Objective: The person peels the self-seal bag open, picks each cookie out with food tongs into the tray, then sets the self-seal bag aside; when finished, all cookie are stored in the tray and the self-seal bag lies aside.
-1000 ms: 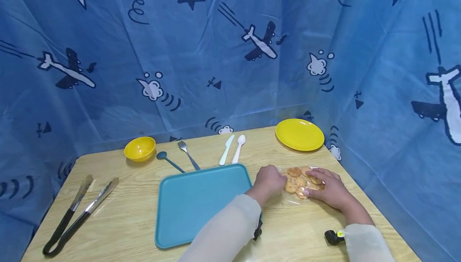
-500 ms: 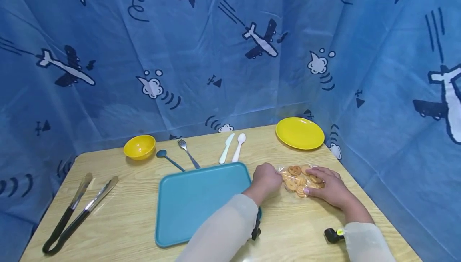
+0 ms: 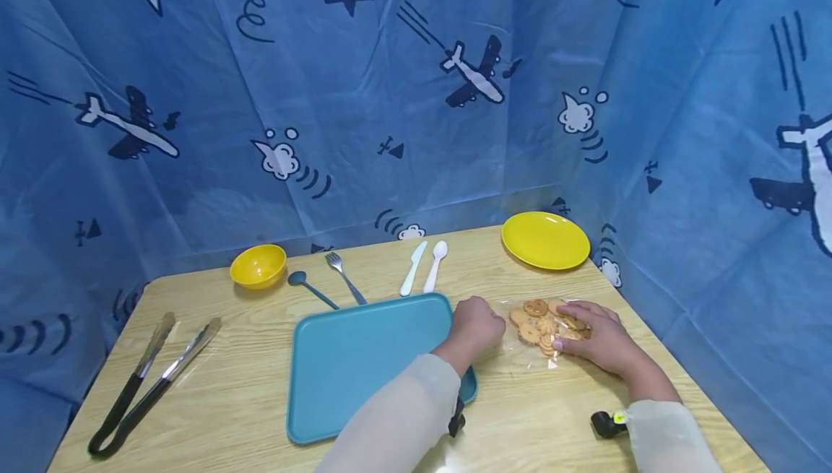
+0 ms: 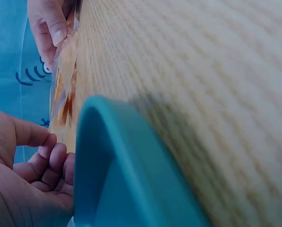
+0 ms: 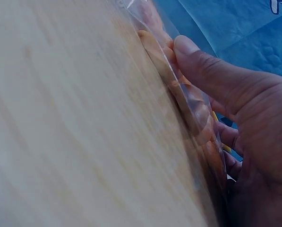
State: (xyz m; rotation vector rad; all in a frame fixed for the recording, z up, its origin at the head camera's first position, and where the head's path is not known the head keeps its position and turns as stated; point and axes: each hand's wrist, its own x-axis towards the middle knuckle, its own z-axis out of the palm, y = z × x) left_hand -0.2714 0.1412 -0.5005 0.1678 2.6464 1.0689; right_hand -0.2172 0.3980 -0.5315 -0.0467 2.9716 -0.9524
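A clear plastic bag of cookies (image 3: 534,323) lies on the table to the right of the teal tray (image 3: 364,365). My left hand (image 3: 477,328) pinches the bag's left edge between thumb and curled forefinger, its wrist above the tray's right rim. In the left wrist view, the other fingers of the left hand (image 4: 34,170) are curled beside that rim. At the bag's other end my right hand (image 3: 601,336) grips the plastic, its thumb on the near side and the fingers on the far side. The right wrist view shows that thumb (image 5: 202,61) pressed against the bag.
Behind the tray lie a dark spoon (image 3: 312,289), a fork (image 3: 344,276), a pale knife (image 3: 413,268) and a white spoon (image 3: 435,266). A yellow bowl (image 3: 258,267) stands back left, a yellow plate (image 3: 546,240) back right. Black-handled tongs (image 3: 152,386) lie at left.
My left hand has shifted slightly left, away from the cookies, and more of the bag's clear left end shows. The right hand stays on the bag.
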